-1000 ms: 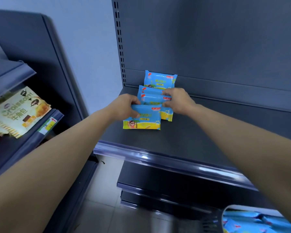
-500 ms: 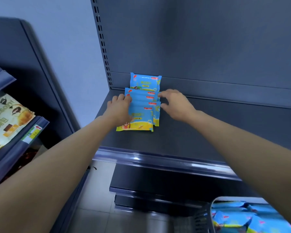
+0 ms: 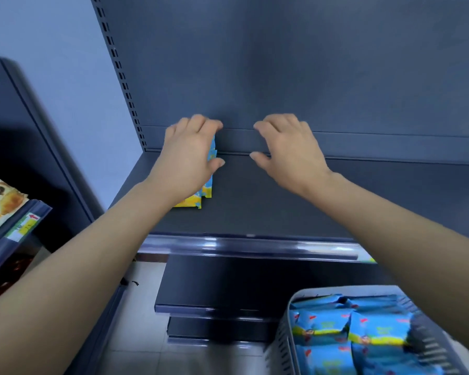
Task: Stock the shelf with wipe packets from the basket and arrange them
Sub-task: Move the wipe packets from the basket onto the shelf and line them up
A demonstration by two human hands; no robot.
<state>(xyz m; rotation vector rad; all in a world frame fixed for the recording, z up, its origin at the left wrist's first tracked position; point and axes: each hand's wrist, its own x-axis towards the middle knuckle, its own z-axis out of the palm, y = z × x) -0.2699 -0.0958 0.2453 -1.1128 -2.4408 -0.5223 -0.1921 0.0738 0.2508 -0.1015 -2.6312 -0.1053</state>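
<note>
Dark grey shelf (image 3: 282,209), left end.
Your left hand (image 3: 187,158) lies on the wipe packets (image 3: 194,203), fingers relaxed, pressing not gripping; your right hand (image 3: 290,152) hovers beside it, splayed, empty. Basket (image 3: 291,304) of spare packets (image 3: 368,336), lower right.

I'm looking at matt painted metal set against glossy plastic.
I'm seeing the shelf (image 3: 255,201) and its back panel (image 3: 282,63) showing as smooth, matt, dark grey painted metal, while the price rail (image 3: 249,246) along the front edge is gleaming like clear glossy plastic. The wipe packets (image 3: 207,190) left of centre are shining as slick printed film. At lower right the basket (image 3: 287,347) is reading as dull, pale grey slatted plastic. The floor tiles (image 3: 136,334) at the bottom are faintly reflecting light.
</note>
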